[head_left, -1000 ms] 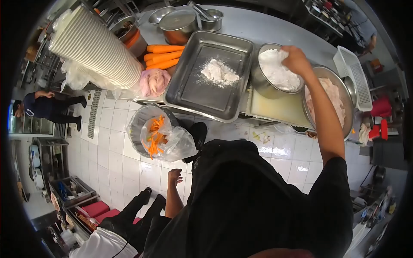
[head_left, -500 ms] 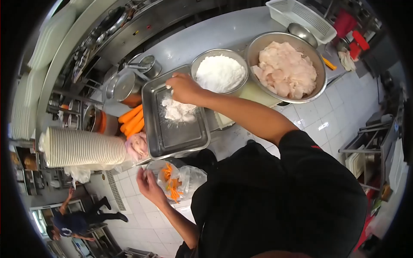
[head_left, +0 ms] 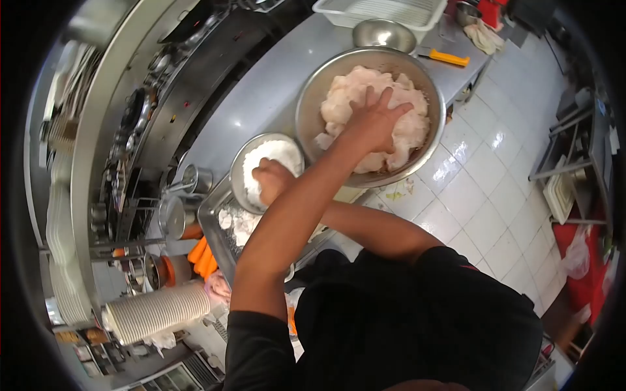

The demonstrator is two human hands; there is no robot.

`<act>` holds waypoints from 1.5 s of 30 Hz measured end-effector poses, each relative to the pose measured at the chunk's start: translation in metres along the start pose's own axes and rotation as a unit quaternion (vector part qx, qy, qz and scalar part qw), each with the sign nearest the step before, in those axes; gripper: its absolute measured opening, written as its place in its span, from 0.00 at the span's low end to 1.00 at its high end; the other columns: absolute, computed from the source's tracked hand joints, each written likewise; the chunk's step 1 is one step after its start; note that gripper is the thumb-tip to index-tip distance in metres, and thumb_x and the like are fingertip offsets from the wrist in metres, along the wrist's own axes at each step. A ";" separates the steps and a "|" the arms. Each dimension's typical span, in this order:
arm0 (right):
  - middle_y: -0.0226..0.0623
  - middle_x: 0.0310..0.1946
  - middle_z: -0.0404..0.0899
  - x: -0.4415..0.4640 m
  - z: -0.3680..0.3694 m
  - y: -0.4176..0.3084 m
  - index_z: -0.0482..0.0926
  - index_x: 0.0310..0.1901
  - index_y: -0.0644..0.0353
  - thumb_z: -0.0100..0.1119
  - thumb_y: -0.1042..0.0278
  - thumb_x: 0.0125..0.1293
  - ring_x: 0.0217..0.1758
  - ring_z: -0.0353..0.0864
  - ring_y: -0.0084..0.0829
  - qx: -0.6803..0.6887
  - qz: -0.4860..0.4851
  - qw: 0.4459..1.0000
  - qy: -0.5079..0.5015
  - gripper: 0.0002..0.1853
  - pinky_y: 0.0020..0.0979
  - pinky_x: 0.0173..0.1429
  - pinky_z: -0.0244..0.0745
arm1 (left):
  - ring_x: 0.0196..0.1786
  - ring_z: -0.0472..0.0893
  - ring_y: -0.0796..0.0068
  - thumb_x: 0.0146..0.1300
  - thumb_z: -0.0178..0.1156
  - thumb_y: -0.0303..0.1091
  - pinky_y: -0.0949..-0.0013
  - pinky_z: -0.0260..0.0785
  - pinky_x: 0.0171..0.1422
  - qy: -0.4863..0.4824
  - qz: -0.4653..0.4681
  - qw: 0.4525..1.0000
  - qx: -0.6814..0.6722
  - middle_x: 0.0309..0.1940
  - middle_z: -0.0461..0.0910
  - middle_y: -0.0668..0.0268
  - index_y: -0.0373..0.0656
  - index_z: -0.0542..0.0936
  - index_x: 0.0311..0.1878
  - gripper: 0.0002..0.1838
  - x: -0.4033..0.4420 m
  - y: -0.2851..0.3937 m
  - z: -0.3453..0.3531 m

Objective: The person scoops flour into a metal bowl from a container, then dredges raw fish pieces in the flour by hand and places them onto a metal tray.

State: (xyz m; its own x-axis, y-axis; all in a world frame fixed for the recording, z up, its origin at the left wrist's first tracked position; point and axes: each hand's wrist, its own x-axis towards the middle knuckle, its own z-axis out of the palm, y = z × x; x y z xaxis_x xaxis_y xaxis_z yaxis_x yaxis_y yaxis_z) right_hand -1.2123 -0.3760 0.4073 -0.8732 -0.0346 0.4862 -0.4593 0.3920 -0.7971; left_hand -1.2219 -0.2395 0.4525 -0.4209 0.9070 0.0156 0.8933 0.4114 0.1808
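Note:
My left hand (head_left: pixel 377 127) reaches across and lies on the pale raw chicken pieces (head_left: pixel 349 91) in a large steel bowl (head_left: pixel 435 133). Its fingers are spread apart. The left forearm crosses over the right one. My right hand (head_left: pixel 272 180) is in the smaller steel bowl (head_left: pixel 236 171) of white flour (head_left: pixel 277 151), its fingers curled into the flour and partly hidden. Below that bowl is a metal tray (head_left: pixel 210 212) with floured pieces (head_left: pixel 242 228) in it. My left arm covers much of the tray.
Carrots (head_left: pixel 203 257) and a tall stack of pale dishes (head_left: pixel 160 309) stand left of the tray. Beyond the chicken are an empty steel bowl (head_left: pixel 385 34), a white basket (head_left: pixel 427 14) and a yellow-handled knife (head_left: pixel 448 58). Steel pots (head_left: pixel 173 215) sit behind the tray.
My left hand has moved from beside the bag of carrot shreds up to the chicken. My right hand has gone from over the tray into the flour bowl. The view has turned right.

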 end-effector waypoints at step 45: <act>0.51 0.40 0.73 0.021 -0.035 -0.003 0.74 0.44 0.59 0.60 0.72 0.39 0.44 0.73 0.48 -0.269 -0.043 0.957 -0.098 0.23 0.38 0.48 0.70 | 0.42 0.76 0.69 0.39 0.64 0.33 0.68 0.71 0.43 0.067 -0.327 0.931 -0.149 0.41 0.77 0.59 0.46 0.77 0.46 0.24 -0.230 -0.146 -0.070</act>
State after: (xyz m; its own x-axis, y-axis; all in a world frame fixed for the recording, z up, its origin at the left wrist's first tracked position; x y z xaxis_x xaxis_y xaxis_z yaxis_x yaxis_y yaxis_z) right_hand -1.2236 -0.3454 0.4331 -0.8734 -0.2393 0.4241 -0.4273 0.7943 -0.4318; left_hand -1.2665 -0.5142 0.4912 -0.8934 0.4431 -0.0744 0.3634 0.8101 0.4601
